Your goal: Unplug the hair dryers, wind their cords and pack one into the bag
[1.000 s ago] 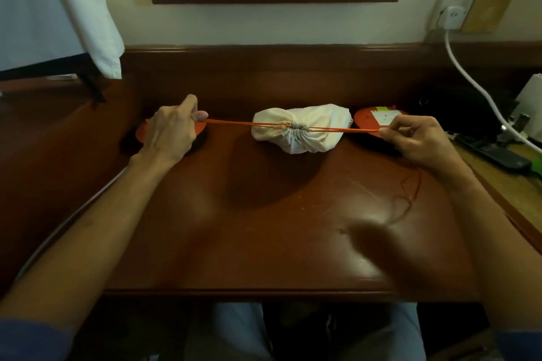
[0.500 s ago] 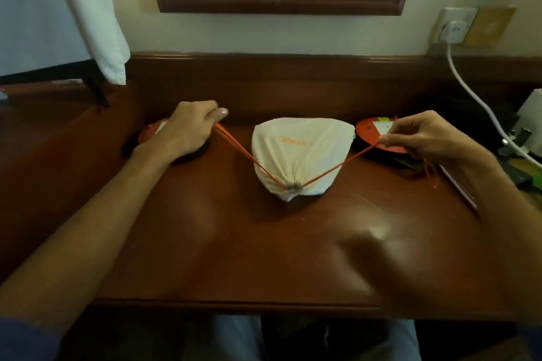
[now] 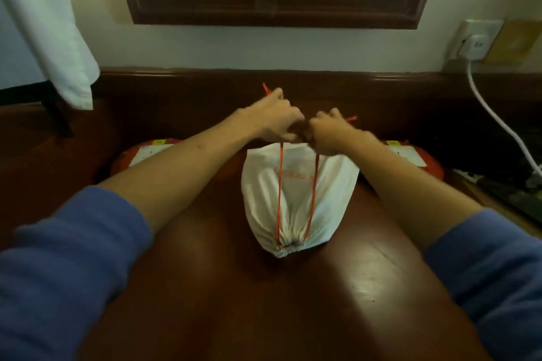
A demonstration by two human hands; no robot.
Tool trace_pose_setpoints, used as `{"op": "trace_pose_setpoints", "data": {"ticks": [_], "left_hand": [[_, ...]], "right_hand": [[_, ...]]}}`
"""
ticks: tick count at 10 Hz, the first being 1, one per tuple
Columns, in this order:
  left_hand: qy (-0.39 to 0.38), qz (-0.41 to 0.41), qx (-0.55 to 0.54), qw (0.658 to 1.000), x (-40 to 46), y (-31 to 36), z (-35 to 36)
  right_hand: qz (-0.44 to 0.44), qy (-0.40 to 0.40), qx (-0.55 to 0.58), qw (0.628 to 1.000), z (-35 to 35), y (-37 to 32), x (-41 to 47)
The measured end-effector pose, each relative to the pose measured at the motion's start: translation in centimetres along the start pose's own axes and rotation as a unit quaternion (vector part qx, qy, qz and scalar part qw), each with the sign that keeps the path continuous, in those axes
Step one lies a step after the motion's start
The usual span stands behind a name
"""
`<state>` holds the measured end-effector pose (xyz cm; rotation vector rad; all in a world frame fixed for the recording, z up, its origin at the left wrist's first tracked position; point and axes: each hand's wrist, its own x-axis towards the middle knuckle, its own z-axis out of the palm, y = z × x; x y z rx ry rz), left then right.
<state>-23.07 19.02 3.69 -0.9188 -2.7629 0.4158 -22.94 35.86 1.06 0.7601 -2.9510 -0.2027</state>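
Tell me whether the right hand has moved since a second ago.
Yes. The right hand left the right-hand orange pad and came in toward the middle, meeting the left hand beyond the white bag.

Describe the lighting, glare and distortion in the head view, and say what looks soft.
Head view: dim, warm room light; soft glare patches on the polished table; wide-angle stretch enlarges the blue sleeves at the bottom corners; the left hand and right hand are slightly smeared, as is the print on the white bag; its orange drawstrings stay readable.
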Motion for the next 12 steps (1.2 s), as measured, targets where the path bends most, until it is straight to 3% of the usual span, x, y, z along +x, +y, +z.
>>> {"op": "trace_pose_setpoints", "data": {"ticks": [1,2,3,4,6,8,10,11,12], "left_hand": [[-0.006,0.006,-0.029,1.0,1.6,0.7,4.0],[0.101,-0.097,-0.193,0.971,0.5,1.9,6.6],[0.096,-0.205,-0.234,0.945,-0.7,4.1,9.8],[0.024,-0.256,-0.204,0.945,-0.9,5.7,12.2],[0.041,-0.283,-0.153,0.946,-0.5,5.6,13.3],[0.028,-0.295,-0.126,0.947,0.2,3.1,13.8],[0.008,-0.312,-0.167,0.935,1.3,0.6,13.8],[0.008,-0.325,-0.289,0.901,2.1,-0.2,12.6],[0.041,-0.361,-0.495,0.789,0.8,-1.8,10.6]], "right_hand": [[-0.021,0.032,-0.026,0.999,4.1,0.1,0.6],[0.092,0.106,0.119,0.983,6.9,0.9,-0.7],[0.168,0.083,0.197,0.962,9.1,0.9,-2.3],[0.171,0.085,0.202,0.96,11.1,0.4,-2.7],[0.165,0.153,0.213,0.951,13.1,-0.2,-1.2],[0.149,0.149,0.208,0.955,13.2,-0.3,2.2],[0.145,0.137,0.217,0.956,13.3,0.0,4.8],[0.137,0.135,0.259,0.946,13.1,0.7,5.1],[0.159,0.142,0.464,0.86,10.4,1.6,3.2]]}}
